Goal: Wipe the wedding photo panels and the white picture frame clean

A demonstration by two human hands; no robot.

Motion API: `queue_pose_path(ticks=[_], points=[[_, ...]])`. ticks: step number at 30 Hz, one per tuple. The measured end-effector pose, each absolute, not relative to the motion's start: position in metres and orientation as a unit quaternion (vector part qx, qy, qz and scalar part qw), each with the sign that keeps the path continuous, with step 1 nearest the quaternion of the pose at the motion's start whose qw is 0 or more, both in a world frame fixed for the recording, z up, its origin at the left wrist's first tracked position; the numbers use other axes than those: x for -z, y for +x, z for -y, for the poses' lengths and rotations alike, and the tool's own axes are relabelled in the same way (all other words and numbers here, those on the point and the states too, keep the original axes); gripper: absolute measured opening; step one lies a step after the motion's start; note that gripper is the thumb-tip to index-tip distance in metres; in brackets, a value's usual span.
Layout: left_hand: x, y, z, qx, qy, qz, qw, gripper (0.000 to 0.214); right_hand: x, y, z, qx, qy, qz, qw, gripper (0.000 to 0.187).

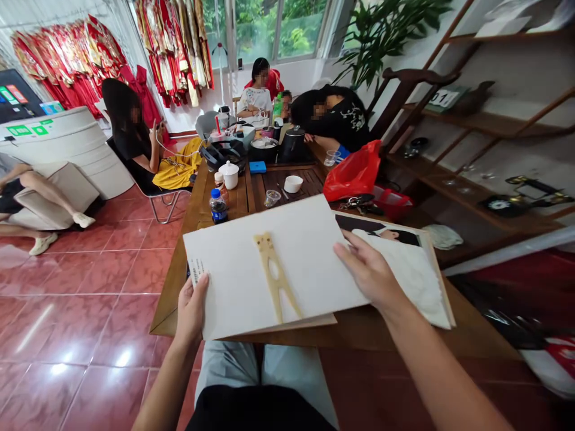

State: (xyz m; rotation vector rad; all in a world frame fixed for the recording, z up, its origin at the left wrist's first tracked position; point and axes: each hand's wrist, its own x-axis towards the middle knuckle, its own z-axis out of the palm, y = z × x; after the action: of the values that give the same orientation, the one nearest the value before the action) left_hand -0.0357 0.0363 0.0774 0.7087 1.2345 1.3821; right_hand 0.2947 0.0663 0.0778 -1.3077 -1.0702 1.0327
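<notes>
A large white sheet or folder cover [251,263] lies over the near end of a wooden table [386,332]. My left hand [191,311] grips its near left corner, thumb on top. My right hand [366,269] rests with fingers pressed on its right edge, holding it. A flat cream Y-shaped tool [275,272] lies on the white sheet between my hands. Under my right hand lies a printed photo page [413,263] with a white cloth shown on it.
Further up the table stand a small water bottle [218,206], a white lidded cup [230,175], a white bowl [293,184], a kettle [293,145] and a red plastic bag [353,173]. Three people sit at the far end. Red garments hang on racks [67,60]. Shelves stand right.
</notes>
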Motion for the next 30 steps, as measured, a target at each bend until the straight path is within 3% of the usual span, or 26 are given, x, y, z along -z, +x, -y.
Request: queue_pose_path(ticks=[5, 10, 30], points=[[-0.055, -0.040, -0.026, -0.501, 0.308, -0.536, 0.605, 0.067, -0.014, 0.291, -0.022, -0.441, -0.619, 0.376, 0.530, 0.065], [-0.032, -0.043, -0.030, -0.452, 0.399, -0.579, 0.548, 0.063, 0.019, 0.290, -0.012, -0.403, -0.640, 0.382, 0.531, 0.062], [-0.020, -0.032, -0.034, -0.379, 0.560, -0.678, 0.287, 0.037, 0.018, 0.299, -0.032, -0.197, -0.673, 0.556, 0.446, 0.048]])
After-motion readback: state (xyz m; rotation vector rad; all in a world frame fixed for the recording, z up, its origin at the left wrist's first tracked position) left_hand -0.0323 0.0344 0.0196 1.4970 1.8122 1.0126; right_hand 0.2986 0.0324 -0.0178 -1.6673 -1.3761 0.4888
